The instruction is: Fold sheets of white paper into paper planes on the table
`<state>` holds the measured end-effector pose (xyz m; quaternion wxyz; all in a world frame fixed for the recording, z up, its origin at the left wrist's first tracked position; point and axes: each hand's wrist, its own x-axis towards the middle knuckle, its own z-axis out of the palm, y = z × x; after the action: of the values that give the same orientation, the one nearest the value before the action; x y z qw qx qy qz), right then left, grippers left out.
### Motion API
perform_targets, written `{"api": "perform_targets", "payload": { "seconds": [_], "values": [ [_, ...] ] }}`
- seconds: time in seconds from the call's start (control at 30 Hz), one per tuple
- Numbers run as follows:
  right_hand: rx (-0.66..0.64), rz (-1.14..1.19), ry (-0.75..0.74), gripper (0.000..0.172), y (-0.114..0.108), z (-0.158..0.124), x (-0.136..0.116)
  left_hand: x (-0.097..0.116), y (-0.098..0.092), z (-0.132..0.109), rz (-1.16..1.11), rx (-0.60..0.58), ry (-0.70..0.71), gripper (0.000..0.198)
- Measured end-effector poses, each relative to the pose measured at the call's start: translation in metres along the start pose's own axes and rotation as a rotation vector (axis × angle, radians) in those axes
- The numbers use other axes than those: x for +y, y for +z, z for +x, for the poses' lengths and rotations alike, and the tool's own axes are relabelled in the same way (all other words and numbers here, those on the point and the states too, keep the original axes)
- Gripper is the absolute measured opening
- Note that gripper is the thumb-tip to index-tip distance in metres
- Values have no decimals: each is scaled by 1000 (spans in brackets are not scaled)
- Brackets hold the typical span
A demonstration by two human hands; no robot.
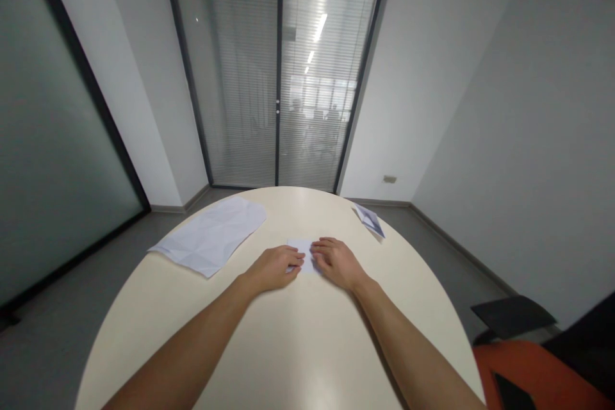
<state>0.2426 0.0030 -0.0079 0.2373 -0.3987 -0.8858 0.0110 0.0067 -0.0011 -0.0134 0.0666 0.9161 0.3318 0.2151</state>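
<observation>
A small folded white paper (300,247) lies on the round cream table (288,346) in front of me. My left hand (275,267) rests on its left edge with the fingers curled and pressed down on it. From the other side, my right hand (335,261) presses on the paper's right edge, fingers bent and close together. The two hands nearly meet over the paper and hide most of it.
A large creased white sheet (211,237) lies at the table's far left. A small folded paper shape (369,220) sits near the far right edge. An orange and black chair (542,359) stands at the right. Glass doors with blinds (278,70) are behind the table.
</observation>
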Motion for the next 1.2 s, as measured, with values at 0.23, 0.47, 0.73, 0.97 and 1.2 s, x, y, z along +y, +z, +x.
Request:
{"api": "perform_targets", "payload": {
  "seconds": [0.23, 0.47, 0.73, 0.97, 1.2],
  "values": [
    [-261, 37, 109, 54, 5, -7, -1, 3, 1, 0, -26, -6, 41, 30],
    [-322, -4, 228, 61, -3, -10, 9, -2, 9, 1, 47, -18, 40, 36],
    [-382, -38, 336, 63, -5, -12, 5, 5, 0, -2, 80, -18, 78, 35],
    [-267, -50, 314, 52, 2, -12, 12, 11, -6, 3, 43, -4, 64, 31],
    [-196, -19, 238, 49, 5, -14, 20, 3, 1, -2, 22, 18, 45, 35]
  ]
}}
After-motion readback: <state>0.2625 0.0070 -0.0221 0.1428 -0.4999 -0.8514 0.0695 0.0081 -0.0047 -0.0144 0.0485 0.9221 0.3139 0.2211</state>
